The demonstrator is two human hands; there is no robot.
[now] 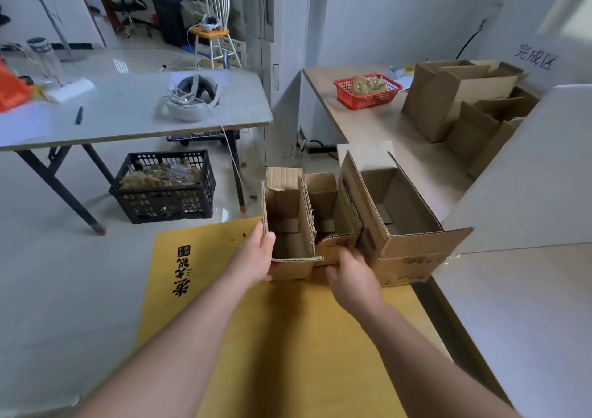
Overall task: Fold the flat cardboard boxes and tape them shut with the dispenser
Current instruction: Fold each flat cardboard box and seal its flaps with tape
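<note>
A grey table (128,113) stands at the far left, with a black crate (163,187) on the floor under it. Nearer, a yellow sheet (288,337) covers the work surface. At its far edge three open cardboard boxes stand side by side, touching. The left hand (256,257) grips the near left corner of the small box (288,225), thumb over the rim and fingers round the outside. The right hand (352,276) reaches the near flap of the middle box (333,212); its fingers are blurred, so whether they pinch it cannot be told. The big box (407,212) stands just right. Further back, a red basket (368,91) and several folded boxes (464,103) sit on a bench.
</note>
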